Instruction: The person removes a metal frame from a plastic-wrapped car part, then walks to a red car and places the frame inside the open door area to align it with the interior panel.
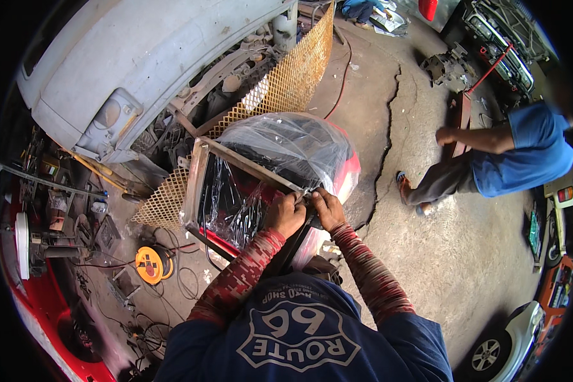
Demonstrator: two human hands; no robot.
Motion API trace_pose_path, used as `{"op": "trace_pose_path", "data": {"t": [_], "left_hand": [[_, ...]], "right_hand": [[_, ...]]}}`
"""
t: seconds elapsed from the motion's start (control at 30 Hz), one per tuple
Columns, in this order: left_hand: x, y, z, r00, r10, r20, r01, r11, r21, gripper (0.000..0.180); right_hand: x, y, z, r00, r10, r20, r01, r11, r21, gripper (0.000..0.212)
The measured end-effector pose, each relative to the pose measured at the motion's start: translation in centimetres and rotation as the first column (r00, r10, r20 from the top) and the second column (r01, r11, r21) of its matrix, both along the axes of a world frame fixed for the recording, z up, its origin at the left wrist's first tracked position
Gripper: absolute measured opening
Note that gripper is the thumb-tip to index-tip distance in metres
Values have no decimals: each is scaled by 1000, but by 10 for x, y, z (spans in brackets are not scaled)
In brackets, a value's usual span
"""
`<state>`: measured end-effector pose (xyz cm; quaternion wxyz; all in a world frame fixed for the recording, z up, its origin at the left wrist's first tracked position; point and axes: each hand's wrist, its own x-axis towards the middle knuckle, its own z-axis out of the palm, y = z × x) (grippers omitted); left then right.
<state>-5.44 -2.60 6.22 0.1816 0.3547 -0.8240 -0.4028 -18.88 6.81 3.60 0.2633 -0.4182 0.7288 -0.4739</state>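
My left hand and my right hand meet close together at the near right corner of a bare metal frame. Fingers on both are closed in a pinch. What lies between them is too small and covered to make out. Clear plastic film wraps a large rounded red and black panel beyond the frame, bunching up near my fingertips. Inside the frame, more crinkled film covers a dark surface with a red lower edge. Patterned red sleeves cover both my forearms.
A grey vehicle body and rusty expanded mesh stand at far left. An orange cable reel lies on the floor at left, among loose cables. Another person in a blue shirt is at right, beside a cracked concrete floor.
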Motion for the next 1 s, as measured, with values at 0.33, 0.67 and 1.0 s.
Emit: {"op": "trace_pose_path", "data": {"t": [0.33,0.67,1.0], "left_hand": [[5,6,-5,999,-21,-33,27,983,181,18],[10,11,-10,997,36,-62,-34,999,40,14],[18,21,-13,989,104,-109,-102,994,30,31]], "right_hand": [[-2,1,-20,992,-85,94,80,995,56,47],[-3,-1,-14,989,-62,138,51,995,81,41],[-4,0,-22,983,-104,150,88,990,110,44]]}}
